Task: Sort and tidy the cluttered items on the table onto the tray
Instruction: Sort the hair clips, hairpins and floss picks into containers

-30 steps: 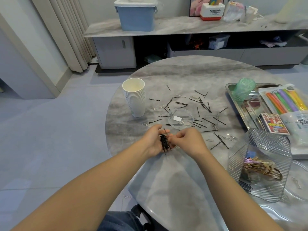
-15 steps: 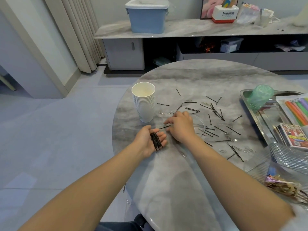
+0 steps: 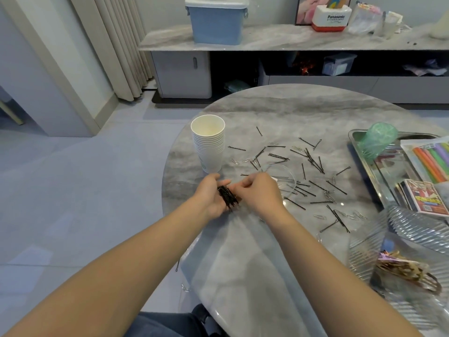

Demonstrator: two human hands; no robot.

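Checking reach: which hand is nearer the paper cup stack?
Left. The left hand sits just below the paper cup stack, holding a bundle of hairpins; the right hand is farther right.

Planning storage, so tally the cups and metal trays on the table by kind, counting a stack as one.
Paper cup stack: 1
Green cup: 1
Metal tray: 1
Total: 3

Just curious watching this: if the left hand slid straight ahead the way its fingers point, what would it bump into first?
Probably the right hand, whose fingertips sit just beyond the left hand and its bundle of hairpins. Depth is hard to judge.
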